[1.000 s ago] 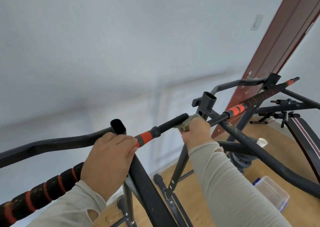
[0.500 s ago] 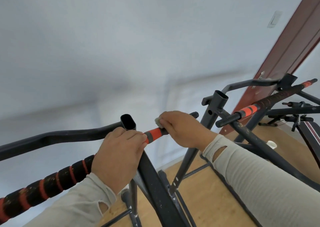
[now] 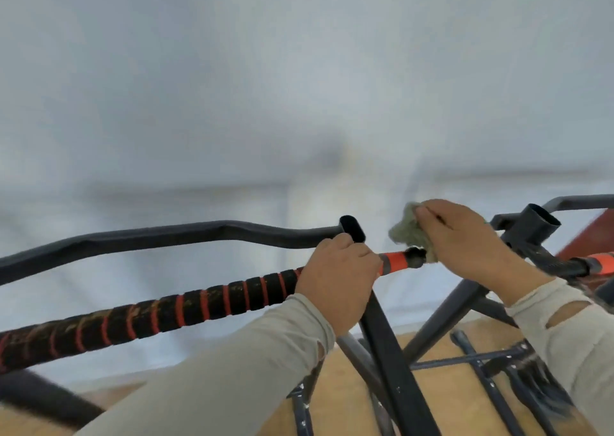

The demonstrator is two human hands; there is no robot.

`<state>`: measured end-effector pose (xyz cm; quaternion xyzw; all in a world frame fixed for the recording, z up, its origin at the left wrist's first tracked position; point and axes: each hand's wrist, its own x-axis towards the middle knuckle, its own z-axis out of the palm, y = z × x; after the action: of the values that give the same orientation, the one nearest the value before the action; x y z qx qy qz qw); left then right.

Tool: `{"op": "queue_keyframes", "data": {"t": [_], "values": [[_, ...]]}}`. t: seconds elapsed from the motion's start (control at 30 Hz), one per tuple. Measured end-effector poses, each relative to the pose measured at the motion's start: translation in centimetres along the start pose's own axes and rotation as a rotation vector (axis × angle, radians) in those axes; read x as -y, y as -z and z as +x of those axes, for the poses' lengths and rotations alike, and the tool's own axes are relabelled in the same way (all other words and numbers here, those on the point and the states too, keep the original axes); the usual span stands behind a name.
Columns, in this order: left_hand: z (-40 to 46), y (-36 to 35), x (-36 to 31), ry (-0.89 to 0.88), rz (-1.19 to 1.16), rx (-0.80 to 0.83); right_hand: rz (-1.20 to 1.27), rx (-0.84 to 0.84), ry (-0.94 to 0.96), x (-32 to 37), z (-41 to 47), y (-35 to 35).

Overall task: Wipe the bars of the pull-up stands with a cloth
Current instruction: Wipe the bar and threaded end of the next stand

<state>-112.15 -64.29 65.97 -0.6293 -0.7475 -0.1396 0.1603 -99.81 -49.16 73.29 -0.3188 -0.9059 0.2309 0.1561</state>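
A black pull-up bar with red stripes and a foam grip [image 3: 199, 306] runs from the lower left up to an orange band [image 3: 397, 263] at the middle. My left hand [image 3: 339, 279] is wrapped around this bar at the top of the dark upright post [image 3: 352, 228]. My right hand [image 3: 465, 243] holds a grey-green cloth [image 3: 410, 231] just above the bar's black end, right of the orange band. A second stand's open tube [image 3: 538, 224] and orange-banded bar [image 3: 598, 263] sit at the far right.
A curved black handle [image 3: 149, 239] arcs left from the upright post. Dark legs and cross braces [image 3: 465, 359] spread over the wooden floor [image 3: 349, 402] below. A white wall fills the background. A red-brown door edge [image 3: 588, 239] shows at the far right.
The view has swung left. My right hand slid the cloth left along the bar toward the orange band and has lifted it slightly. My left hand keeps its grip.
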Motion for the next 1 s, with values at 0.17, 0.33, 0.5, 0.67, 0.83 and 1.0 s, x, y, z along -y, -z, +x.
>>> {"op": "queue_keyframes", "data": {"t": [0.17,0.33,0.5,0.67,0.83,1.0], "values": [[-2.4,2.5,-0.2,-0.027,-0.022,0.025,0.373,-0.162,0.002,6.1,-2.4,2.2],[-11.2,7.2,2.4,0.095,-0.180,-0.112,0.632,-0.122,-0.036,10.4,-4.4,0.5],[-18.5,11.3,7.4,0.426,-0.132,-0.237,0.686,-0.038,-0.099,12.7,-5.0,-2.3],[-22.4,13.3,12.2,0.563,-0.033,-0.138,0.351,-0.156,0.011,14.2,-5.3,-4.4],[-21.5,10.4,13.8,0.394,0.082,-0.002,-0.155,0.098,0.200,13.5,-6.5,-8.6],[-21.1,8.7,15.0,0.303,0.047,-0.009,-0.214,0.105,0.173,12.1,-6.9,-10.9]]}}
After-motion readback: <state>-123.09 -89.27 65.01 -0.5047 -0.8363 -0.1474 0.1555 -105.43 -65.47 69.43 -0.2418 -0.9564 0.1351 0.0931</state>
